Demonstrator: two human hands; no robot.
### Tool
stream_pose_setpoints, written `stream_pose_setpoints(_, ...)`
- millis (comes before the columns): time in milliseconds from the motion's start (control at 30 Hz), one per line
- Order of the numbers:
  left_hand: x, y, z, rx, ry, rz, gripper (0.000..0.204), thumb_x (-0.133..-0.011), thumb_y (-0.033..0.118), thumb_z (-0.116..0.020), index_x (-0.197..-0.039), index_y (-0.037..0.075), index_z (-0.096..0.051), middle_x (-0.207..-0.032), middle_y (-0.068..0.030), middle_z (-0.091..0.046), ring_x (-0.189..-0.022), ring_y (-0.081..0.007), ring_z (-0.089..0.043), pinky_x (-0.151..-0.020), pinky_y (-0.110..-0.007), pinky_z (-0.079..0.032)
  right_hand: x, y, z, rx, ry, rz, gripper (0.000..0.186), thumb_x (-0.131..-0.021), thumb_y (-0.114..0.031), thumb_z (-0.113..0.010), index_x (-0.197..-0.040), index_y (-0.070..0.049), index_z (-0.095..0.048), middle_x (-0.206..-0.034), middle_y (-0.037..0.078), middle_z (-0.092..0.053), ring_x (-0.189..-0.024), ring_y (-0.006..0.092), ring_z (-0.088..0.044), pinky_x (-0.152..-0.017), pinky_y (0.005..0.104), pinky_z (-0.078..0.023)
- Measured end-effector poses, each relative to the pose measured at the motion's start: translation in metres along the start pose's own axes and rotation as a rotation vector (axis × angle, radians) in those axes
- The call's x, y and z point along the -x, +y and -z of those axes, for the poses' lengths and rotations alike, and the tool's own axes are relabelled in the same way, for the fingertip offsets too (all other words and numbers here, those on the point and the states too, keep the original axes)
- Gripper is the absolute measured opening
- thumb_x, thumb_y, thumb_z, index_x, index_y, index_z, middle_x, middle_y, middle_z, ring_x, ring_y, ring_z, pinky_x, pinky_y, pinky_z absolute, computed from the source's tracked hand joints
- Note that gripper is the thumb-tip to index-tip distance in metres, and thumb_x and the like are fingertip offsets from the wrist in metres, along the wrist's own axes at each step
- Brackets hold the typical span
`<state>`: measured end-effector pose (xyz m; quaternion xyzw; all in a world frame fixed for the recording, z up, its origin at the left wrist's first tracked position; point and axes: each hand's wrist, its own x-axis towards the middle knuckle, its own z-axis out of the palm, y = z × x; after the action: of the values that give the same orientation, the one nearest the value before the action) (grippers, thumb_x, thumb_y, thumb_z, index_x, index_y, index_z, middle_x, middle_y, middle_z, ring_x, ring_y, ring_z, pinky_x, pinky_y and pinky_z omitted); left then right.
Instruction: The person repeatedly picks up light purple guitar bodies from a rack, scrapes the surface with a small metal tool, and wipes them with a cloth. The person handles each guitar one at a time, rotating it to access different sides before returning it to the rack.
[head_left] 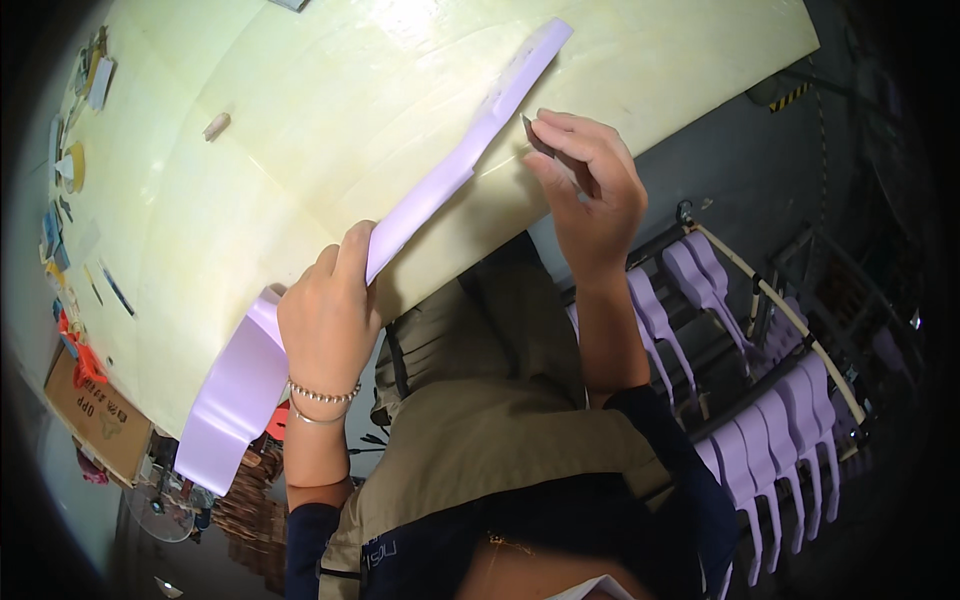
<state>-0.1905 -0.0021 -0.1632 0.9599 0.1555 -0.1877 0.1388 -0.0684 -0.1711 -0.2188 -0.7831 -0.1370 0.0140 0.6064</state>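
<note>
Left hand (330,305) gripping a lilac guitar (422,212)
Along the surface's (300,130) near edge; right hand (596,185) pinches a small dark piece (537,138) beside it.

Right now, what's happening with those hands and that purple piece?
Left hand gripping purple piece mid-length. Right hand pinching small dark sliver. Nothing visible between sliver and piece.

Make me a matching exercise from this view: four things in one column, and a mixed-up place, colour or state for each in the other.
1. left hand
2. right hand
3. box
4. rack

A. brown, at the picture's left
B. bears hanging pieces
C. pinches a small grey thing
D. grips the lilac piece

Pairs: 1-D, 2-C, 3-A, 4-B
</note>
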Motion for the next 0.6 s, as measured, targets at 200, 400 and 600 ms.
stream_pose_setpoints(200,0.001,0.003,-0.009,0.013,0.101,-0.043,0.047,-0.061,-0.003,-0.056,-0.105,0.013,-0.053,-0.063,-0.0064,-0.048,-0.053,-0.0240,-0.050,-0.045,-0.035,-0.038,-0.007,-0.002,0.006,0.315,-0.099,0.311,0.021,-0.068,0.004,-0.067,-0.088,-0.001,-0.063,-0.095,0.011,-0.063,-0.073,0.0148,-0.058,-0.061,0.0223,-0.049)
stream_pose_setpoints(400,0.004,0.005,-0.017,-0.026,0.134,-0.038,0.048,-0.061,-0.003,-0.055,-0.107,0.012,-0.053,-0.063,-0.0069,-0.044,-0.053,-0.0242,-0.048,-0.046,-0.035,-0.038,-0.004,0.002,0.004,0.446,-0.065,0.360,0.023,-0.064,0.001,-0.069,-0.086,-0.006,-0.064,-0.092,0.004,-0.065,-0.063,0.0148,-0.052,-0.056,0.0231,-0.045)
stream_pose_setpoints(600,0.005,0.008,-0.021,-0.055,0.153,-0.027,0.048,-0.062,-0.002,-0.055,-0.108,0.011,-0.053,-0.064,-0.0071,-0.044,-0.055,-0.0240,-0.049,-0.047,-0.035,-0.038,-0.004,0.001,0.003,0.522,-0.055,0.401,0.024,-0.063,-0.001,-0.068,-0.086,-0.008,-0.065,-0.090,0.004,-0.065,-0.062,0.0151,-0.050,-0.054,0.0234,-0.044)
